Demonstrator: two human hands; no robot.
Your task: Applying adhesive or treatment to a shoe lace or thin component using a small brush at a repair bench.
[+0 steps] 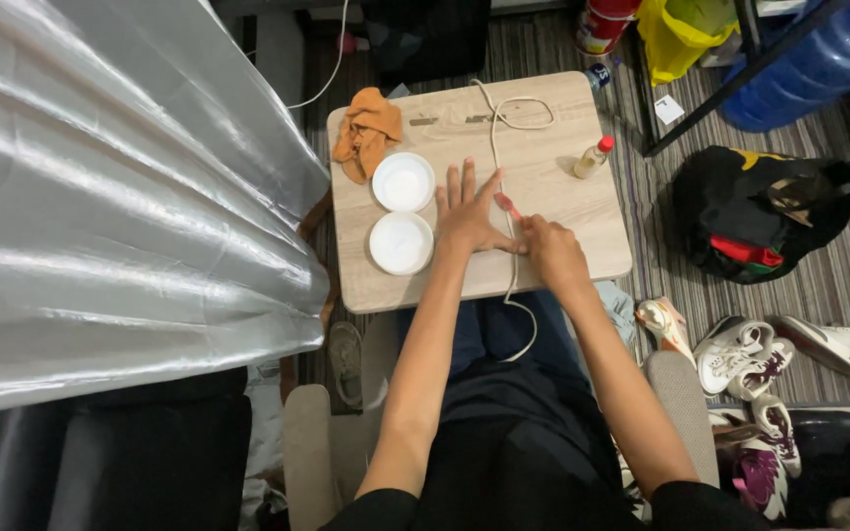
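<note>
**Small pink tool held at the thumb of a flat, spread hand**

Pinched in the right hand is a small pink-tipped tool, its tip touching the thumb of the left hand. That left hand lies flat, fingers spread, holding nothing, on the wooden table. Two white bowls sit just left; an orange cloth lies at the far left, and a red-capped bottle at the far right.

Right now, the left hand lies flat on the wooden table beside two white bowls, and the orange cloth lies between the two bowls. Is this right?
Not quite. In the head view the orange cloth lies at the table's far left corner, beyond both white bowls, not between them. The left hand does lie flat beside the bowls.
</note>
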